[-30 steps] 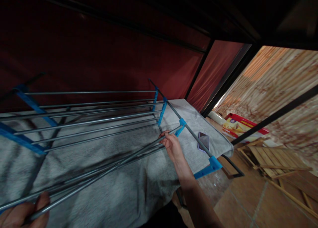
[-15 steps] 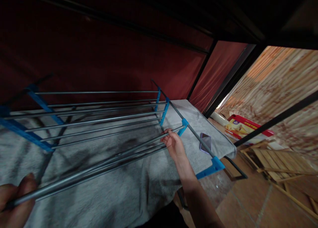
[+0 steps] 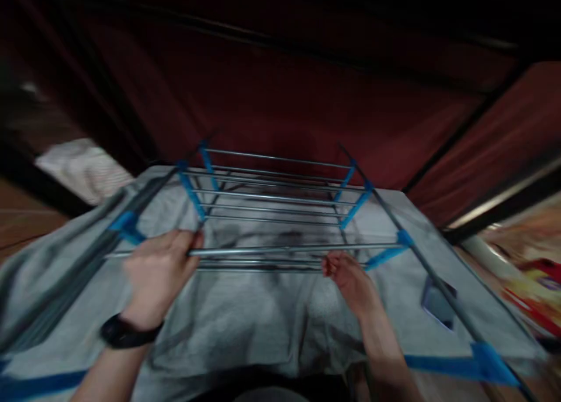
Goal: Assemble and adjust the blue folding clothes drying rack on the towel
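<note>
A rack of grey metal rods with blue plastic brackets point(image 3: 190, 189) lies on a grey cloth point(image 3: 245, 308). My left hand point(image 3: 160, 267), with a black band on its wrist, is wrapped around the near metal rod point(image 3: 263, 250) towards its left end. That rod's right end meets a blue bracket point(image 3: 388, 256) on the side pole. My right hand point(image 3: 348, 279) has its fingers curled at the lower rods point(image 3: 263, 267), just under the near rod; blur partly obscures its grip. More rods point(image 3: 276, 197) span the brackets farther back.
A phone point(image 3: 439, 301) lies on the cloth beyond the right side pole point(image 3: 427, 264). Several loose rods point(image 3: 56, 297) appear bunched along the left side. Dark red panels point(image 3: 280, 98) stand behind the rack. A red and yellow box point(image 3: 534, 291) sits at far right.
My view has swung left, bringing the whole rack into sight. My left hand now grips the near rod close to the left pole, and that rod lies level across the rack.
</note>
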Demonstrator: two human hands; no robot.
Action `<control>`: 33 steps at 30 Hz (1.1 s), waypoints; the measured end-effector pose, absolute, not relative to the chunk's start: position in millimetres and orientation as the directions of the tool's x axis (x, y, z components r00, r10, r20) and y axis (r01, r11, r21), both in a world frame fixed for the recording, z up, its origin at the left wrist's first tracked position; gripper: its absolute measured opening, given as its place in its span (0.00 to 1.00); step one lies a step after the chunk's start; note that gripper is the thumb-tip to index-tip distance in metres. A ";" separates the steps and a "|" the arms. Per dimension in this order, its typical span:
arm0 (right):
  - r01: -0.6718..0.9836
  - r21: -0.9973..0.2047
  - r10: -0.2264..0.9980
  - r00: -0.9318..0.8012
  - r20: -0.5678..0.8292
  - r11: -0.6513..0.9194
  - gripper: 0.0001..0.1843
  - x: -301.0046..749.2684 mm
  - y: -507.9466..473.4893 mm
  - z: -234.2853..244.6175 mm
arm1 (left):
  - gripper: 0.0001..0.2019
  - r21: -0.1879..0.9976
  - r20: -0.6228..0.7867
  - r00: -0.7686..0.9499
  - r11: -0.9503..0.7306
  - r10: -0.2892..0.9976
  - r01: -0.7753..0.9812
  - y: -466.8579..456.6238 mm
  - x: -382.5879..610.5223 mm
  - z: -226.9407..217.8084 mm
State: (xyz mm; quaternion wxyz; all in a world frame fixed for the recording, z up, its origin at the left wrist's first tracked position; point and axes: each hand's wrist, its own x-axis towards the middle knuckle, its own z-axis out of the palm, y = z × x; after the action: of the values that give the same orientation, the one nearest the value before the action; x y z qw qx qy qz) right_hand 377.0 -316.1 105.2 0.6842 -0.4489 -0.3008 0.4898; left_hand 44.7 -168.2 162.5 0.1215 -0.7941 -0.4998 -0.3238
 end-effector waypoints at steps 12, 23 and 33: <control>0.892 -0.310 0.672 0.010 0.741 0.329 0.15 353.9 -305.5 130.3 | 0.12 -0.044 0.606 0.388 -0.458 0.694 0.888 -152.9 41.1 156.6; 0.940 0.208 0.633 -0.337 0.697 0.271 0.19 368.1 -265.4 120.2 | 0.16 0.004 0.560 0.424 -0.514 0.712 0.858 -130.7 47.5 152.0; 0.950 0.165 0.623 -0.300 0.723 0.265 0.13 366.4 -262.5 119.9 | 0.14 0.005 0.545 0.447 -0.535 0.710 0.845 -128.7 41.9 152.4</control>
State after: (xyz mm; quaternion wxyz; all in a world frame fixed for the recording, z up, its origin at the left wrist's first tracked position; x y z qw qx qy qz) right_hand 366.4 -262.5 119.9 0.2712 -0.5260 -0.7476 -0.3014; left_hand 41.9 -128.7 152.4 0.1350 -0.8398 -0.4627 -0.2499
